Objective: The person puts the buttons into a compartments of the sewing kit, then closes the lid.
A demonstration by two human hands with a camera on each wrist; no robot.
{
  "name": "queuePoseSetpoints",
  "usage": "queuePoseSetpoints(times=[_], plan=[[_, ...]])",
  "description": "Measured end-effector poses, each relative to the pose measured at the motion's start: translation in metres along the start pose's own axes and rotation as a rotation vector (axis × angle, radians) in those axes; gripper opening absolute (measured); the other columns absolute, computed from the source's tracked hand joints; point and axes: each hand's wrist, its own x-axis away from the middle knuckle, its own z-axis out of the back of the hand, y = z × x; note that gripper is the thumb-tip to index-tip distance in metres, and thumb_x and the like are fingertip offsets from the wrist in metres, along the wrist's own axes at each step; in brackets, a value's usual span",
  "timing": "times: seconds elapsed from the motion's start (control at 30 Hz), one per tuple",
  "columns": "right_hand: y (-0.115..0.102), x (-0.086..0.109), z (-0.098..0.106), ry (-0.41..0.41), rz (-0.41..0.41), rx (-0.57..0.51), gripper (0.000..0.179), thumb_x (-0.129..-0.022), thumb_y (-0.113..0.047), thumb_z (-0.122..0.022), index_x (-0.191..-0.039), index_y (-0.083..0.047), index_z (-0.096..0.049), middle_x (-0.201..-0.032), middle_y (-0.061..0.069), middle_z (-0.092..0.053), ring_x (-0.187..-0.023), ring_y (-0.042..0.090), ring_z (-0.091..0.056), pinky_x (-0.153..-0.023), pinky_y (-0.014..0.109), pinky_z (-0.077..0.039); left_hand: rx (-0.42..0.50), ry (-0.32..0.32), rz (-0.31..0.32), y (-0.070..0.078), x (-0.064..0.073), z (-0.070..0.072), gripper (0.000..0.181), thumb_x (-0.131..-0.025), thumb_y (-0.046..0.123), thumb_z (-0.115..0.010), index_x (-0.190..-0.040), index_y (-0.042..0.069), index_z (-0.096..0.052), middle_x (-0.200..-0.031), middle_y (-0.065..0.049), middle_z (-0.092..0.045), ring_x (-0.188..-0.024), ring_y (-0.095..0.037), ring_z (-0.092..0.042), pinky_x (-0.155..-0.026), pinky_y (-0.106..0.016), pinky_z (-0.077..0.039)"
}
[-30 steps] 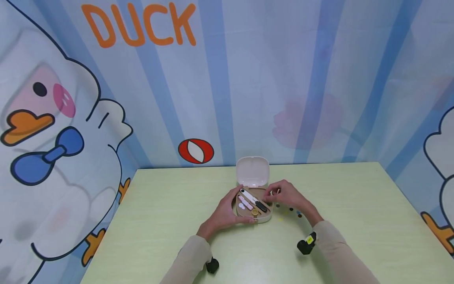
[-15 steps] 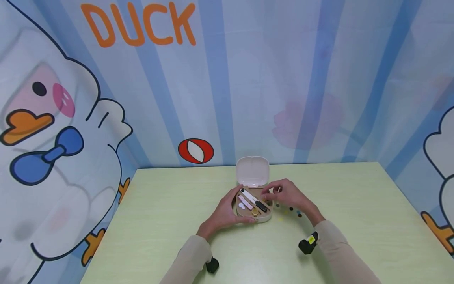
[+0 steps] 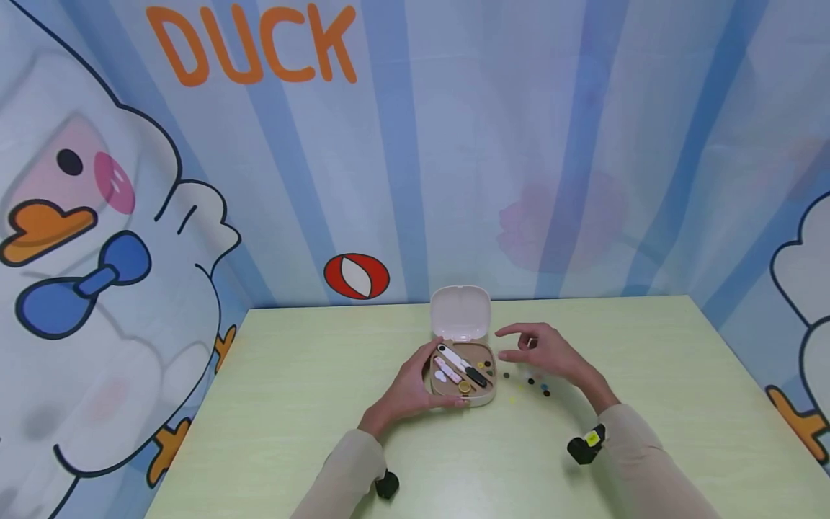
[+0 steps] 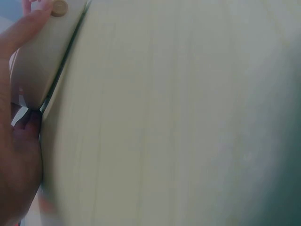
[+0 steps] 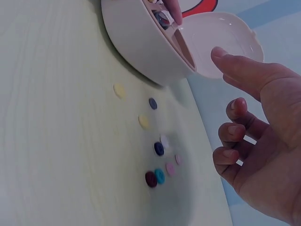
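A small sewing box (image 3: 480, 401) stands on the table, its pale pink lid (image 3: 460, 313) raised at the back. My left hand (image 3: 408, 389) grips the box by its left side, thumb along the front wall. Inside lie a slim white-and-black tool (image 3: 462, 364), a pink patterned strip (image 3: 447, 370), a gold round piece (image 3: 464, 387) and several small buttons (image 3: 487, 364) in the right compartment. Just right of the box hovers my right hand (image 3: 547, 351), thumb and forefinger apart with nothing between them. Loose buttons (image 5: 159, 149) lie on the tabletop below it.
The scattered buttons include a dark red one (image 5: 151, 179), a blue one (image 5: 160, 176) and a cream one (image 5: 119, 90). Behind the pale wooden table (image 3: 311, 360) hangs a blue striped backdrop (image 3: 467, 144) along the far edge.
My right hand has moved from over the box's right compartment out to the right, and its fingers have spread. Buttons in that compartment now show. My left hand has stayed on the box.
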Motion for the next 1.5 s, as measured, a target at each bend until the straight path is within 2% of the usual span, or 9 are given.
queuePoseSetpoints(times=[0.43,0.77,1.0,1.5], plan=[[0.018,0.016,0.014,0.009,-0.022,0.020,0.047,-0.091,-0.029,-0.082,-0.130,-0.005,-0.071,-0.076,0.003,-0.054,-0.066,0.018,-0.047,-0.053,0.027,-0.038,0.005,0.013,0.006,0.000,0.002,0.001,0.120,-0.071,0.053,-0.094,-0.166,0.025,-0.025,-0.166,0.003,-0.033,-0.152,-0.018,-0.031,-0.121,-0.049,-0.031],[0.036,0.028,0.018,0.046,-0.024,0.067,0.038,-0.090,-0.025,-0.083,-0.122,-0.006,-0.075,-0.071,0.000,-0.051,-0.062,0.015,-0.044,-0.051,0.025,-0.035,-0.001,0.019,-0.004,0.001,0.002,0.000,0.121,-0.070,0.055,-0.093,-0.166,0.024,-0.025,-0.166,0.003,-0.033,-0.152,-0.019,-0.031,-0.121,-0.050,-0.031],[0.039,0.034,0.017,0.077,-0.053,0.132,0.028,-0.091,-0.023,-0.082,-0.114,-0.008,-0.079,-0.067,-0.002,-0.052,-0.059,0.014,-0.044,-0.052,0.025,-0.035,0.000,0.013,0.006,0.003,0.003,0.001,0.122,-0.070,0.055,-0.093,-0.166,0.025,-0.025,-0.166,0.003,-0.032,-0.152,-0.018,-0.031,-0.121,-0.049,-0.031],[0.044,0.038,0.009,0.087,-0.107,0.153,0.016,-0.095,-0.018,-0.076,-0.108,-0.009,-0.081,-0.063,-0.002,-0.053,-0.055,0.014,-0.043,-0.049,0.025,-0.033,0.017,0.008,0.002,0.001,0.001,-0.001,0.121,-0.071,0.054,-0.094,-0.166,0.023,-0.025,-0.166,0.003,-0.033,-0.151,-0.019,-0.031,-0.122,-0.049,-0.030]])
